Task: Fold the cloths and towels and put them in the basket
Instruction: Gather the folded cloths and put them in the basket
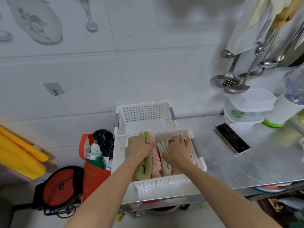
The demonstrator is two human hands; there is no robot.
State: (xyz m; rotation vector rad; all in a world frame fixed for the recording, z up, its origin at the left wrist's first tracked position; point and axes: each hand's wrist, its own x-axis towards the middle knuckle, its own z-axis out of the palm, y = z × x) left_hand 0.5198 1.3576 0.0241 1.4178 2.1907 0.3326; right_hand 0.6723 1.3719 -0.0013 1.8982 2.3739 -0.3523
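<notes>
Green towel (145, 168) rolled, clamped in left grip (139, 149). Right grip (176, 151) open, flat on pink cloths (156, 163) filed upright in near basket (162, 183) at counter (246, 162) left edge.

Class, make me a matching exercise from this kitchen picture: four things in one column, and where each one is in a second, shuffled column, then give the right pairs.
Things:
1. green towel
2. phone
3. red bag
4. slotted spoon

Places:
A. hanging on the wall
B. lying flat on the metal counter
C. standing on the floor beside the counter
D. in the near basket, gripped by the left hand

Pairs: 1-D, 2-B, 3-C, 4-A
</notes>
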